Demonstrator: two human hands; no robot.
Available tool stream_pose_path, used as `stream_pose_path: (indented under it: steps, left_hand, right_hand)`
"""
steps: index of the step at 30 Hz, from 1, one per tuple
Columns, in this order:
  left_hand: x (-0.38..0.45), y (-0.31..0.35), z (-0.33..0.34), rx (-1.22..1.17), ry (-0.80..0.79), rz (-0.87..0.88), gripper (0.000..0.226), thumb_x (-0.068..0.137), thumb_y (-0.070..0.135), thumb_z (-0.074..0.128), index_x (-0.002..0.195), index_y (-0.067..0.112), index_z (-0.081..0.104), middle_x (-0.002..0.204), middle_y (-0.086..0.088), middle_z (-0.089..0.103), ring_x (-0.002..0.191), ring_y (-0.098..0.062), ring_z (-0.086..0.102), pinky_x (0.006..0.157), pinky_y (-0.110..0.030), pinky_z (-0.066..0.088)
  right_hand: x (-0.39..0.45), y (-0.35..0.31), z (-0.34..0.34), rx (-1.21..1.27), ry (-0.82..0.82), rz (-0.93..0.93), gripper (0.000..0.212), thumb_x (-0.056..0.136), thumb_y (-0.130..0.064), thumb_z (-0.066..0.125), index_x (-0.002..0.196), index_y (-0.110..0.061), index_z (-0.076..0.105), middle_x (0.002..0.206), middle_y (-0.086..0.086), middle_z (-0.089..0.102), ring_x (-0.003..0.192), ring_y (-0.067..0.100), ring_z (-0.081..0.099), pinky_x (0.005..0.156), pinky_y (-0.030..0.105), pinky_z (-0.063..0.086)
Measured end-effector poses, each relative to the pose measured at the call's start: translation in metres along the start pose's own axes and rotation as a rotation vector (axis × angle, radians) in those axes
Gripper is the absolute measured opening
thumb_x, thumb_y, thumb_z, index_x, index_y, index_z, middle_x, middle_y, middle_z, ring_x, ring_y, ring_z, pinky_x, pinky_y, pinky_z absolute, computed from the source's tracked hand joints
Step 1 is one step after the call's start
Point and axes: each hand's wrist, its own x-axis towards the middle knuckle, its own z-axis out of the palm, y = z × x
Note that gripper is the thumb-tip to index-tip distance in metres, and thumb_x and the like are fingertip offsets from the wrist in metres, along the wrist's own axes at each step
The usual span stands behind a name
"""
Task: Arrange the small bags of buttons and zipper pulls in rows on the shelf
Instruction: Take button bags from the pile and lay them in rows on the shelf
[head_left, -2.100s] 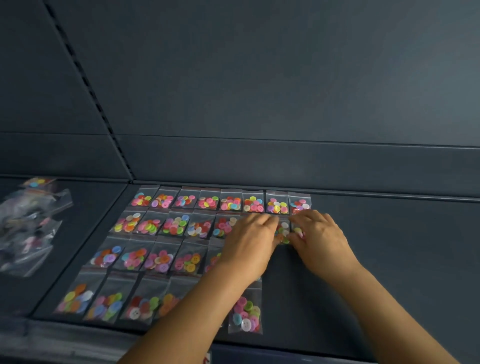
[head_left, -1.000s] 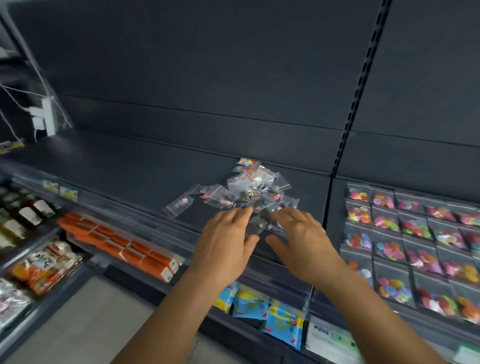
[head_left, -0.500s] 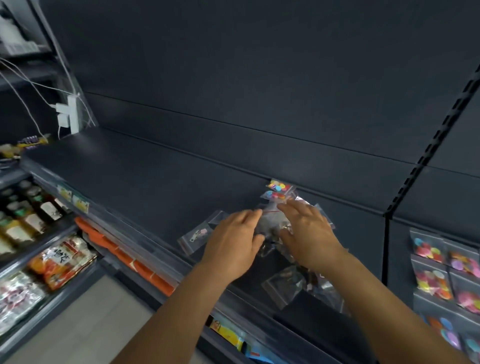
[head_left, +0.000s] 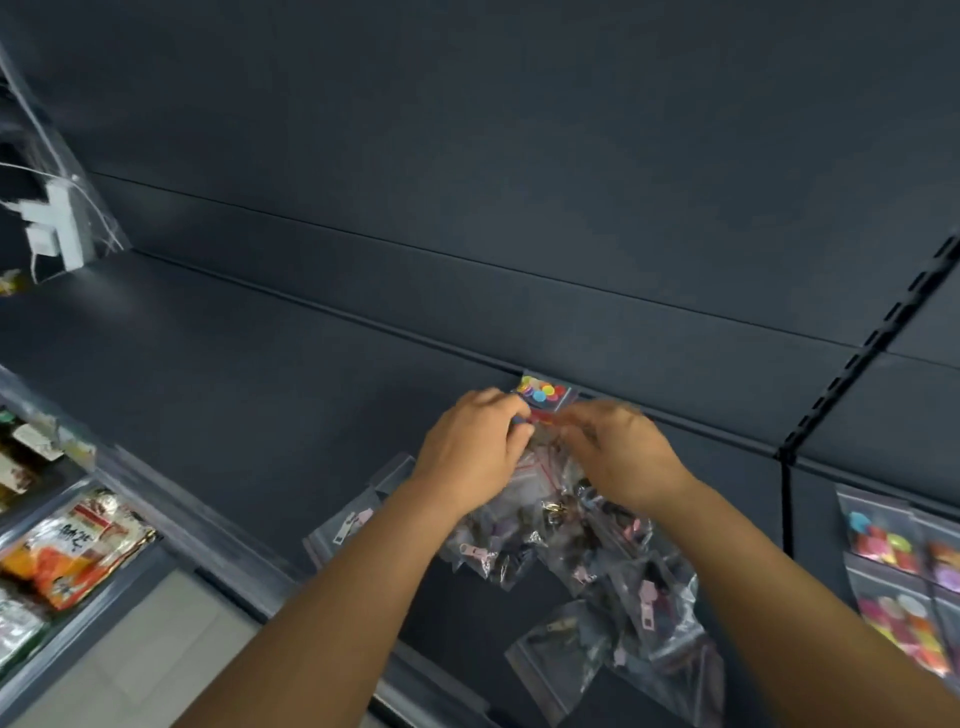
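Button bags (head_left: 906, 582) lie in rows right of the shelf upright (head_left: 862, 348). Left of it, a loose pile of zipper-pull bags (head_left: 587, 540) awaits sorting. The left hand (head_left: 470, 449) pinches a bag at the pile's top; the right hand (head_left: 621, 454) is blurred, its grip unclear.

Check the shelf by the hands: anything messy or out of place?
Yes. The zipper-pull bags lie in a loose overlapping heap on the shelf, not in rows. One stray bag sits apart to the left. The left hand and right hand work at the heap's far end near a button bag.
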Motion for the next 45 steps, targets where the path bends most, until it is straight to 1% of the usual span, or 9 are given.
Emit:
stream_pose_path:
  steps: [4, 8, 12, 16, 21, 29, 35, 40, 45]
  left_hand:
    - [0.029, -0.011, 0.011, 0.016, -0.177, 0.066, 0.045, 0.098, 0.02, 0.041, 0.143, 0.023, 0.036, 0.15, 0.005, 0.034, 0.133, -0.018, 0.034, 0.108, -0.031, 0.029]
    - [0.051, -0.022, 0.017, 0.114, -0.362, 0.115, 0.049, 0.1, 0.029, 0.038, 0.147, 0.024, 0.027, 0.156, 0.006, 0.02, 0.142, -0.016, 0.02, 0.114, -0.034, 0.022]
    - [0.048, -0.031, 0.013, 0.182, -0.27, 0.074, 0.048, 0.096, 0.043, 0.043, 0.14, 0.025, 0.041, 0.136, 0.004, 0.044, 0.123, -0.021, 0.041, 0.1, -0.035, 0.036]
    - [0.03, -0.042, 0.003, 0.252, -0.182, -0.072, 0.047, 0.093, 0.05, 0.045, 0.129, 0.019, 0.052, 0.116, -0.003, 0.048, 0.113, -0.023, 0.043, 0.09, -0.035, 0.038]
    - [0.016, -0.055, -0.009, 0.119, -0.157, -0.138, 0.042, 0.094, 0.047, 0.041, 0.121, 0.02, 0.059, 0.11, -0.006, 0.051, 0.11, -0.025, 0.045, 0.083, -0.037, 0.042]
    - [0.026, -0.071, -0.007, -0.065, -0.182, -0.308, 0.051, 0.085, 0.039, 0.063, 0.129, 0.016, 0.05, 0.118, -0.006, 0.056, 0.112, -0.027, 0.05, 0.087, -0.039, 0.045]
    - [0.027, -0.072, -0.007, -0.285, -0.222, -0.433, 0.02, 0.075, 0.031, 0.074, 0.088, 0.019, 0.064, 0.083, 0.002, 0.068, 0.08, -0.02, 0.064, 0.07, -0.034, 0.054]
    - [0.02, -0.073, -0.007, -0.445, -0.198, -0.379, 0.009, 0.079, 0.029, 0.068, 0.084, 0.024, 0.063, 0.08, 0.006, 0.067, 0.075, -0.014, 0.063, 0.063, -0.029, 0.05]
    - [0.021, -0.063, -0.021, -0.772, -0.147, -0.362, 0.013, 0.08, 0.021, 0.068, 0.09, 0.025, 0.062, 0.081, 0.007, 0.067, 0.071, -0.011, 0.063, 0.06, -0.024, 0.048]
  right_hand:
    - [0.022, 0.01, 0.006, -0.072, -0.058, 0.142, 0.03, 0.093, -0.02, 0.044, 0.119, -0.022, 0.059, 0.122, 0.004, 0.058, 0.115, 0.03, 0.05, 0.095, 0.038, 0.044]
    - [0.03, 0.008, 0.011, -0.105, -0.132, 0.095, 0.028, 0.095, -0.035, 0.046, 0.117, -0.025, 0.06, 0.122, -0.005, 0.058, 0.116, 0.023, 0.05, 0.098, 0.039, 0.041]
    - [0.037, 0.001, 0.011, -0.077, -0.142, 0.116, 0.032, 0.09, -0.026, 0.055, 0.122, -0.027, 0.059, 0.124, -0.004, 0.061, 0.113, 0.02, 0.055, 0.097, 0.035, 0.043]
    - [0.046, -0.009, 0.015, -0.042, -0.077, 0.22, 0.041, 0.085, -0.029, 0.06, 0.126, -0.023, 0.058, 0.123, 0.0, 0.063, 0.117, 0.022, 0.054, 0.099, 0.033, 0.043]
    - [0.059, -0.028, 0.026, -0.191, -0.145, 0.269, 0.047, 0.08, -0.047, 0.062, 0.122, -0.025, 0.059, 0.119, 0.002, 0.063, 0.119, 0.025, 0.048, 0.1, 0.034, 0.041]
    - [0.065, -0.044, 0.04, -0.405, -0.158, 0.396, 0.045, 0.08, -0.043, 0.062, 0.121, -0.025, 0.055, 0.125, 0.004, 0.056, 0.122, 0.028, 0.043, 0.096, 0.033, 0.037]
    - [0.061, -0.048, 0.04, -0.442, -0.158, 0.463, 0.045, 0.083, -0.043, 0.06, 0.122, -0.022, 0.053, 0.128, 0.006, 0.052, 0.124, 0.029, 0.04, 0.1, 0.036, 0.035]
    - [0.05, -0.058, 0.041, -0.382, -0.019, 0.433, 0.023, 0.09, -0.03, 0.051, 0.109, -0.022, 0.061, 0.114, 0.005, 0.062, 0.116, 0.027, 0.047, 0.094, 0.034, 0.036]
    - [0.034, -0.064, 0.028, 0.015, 0.255, 0.366, 0.006, 0.086, -0.012, 0.056, 0.085, -0.018, 0.056, 0.075, 0.0, 0.062, 0.077, 0.023, 0.058, 0.066, 0.025, 0.037]
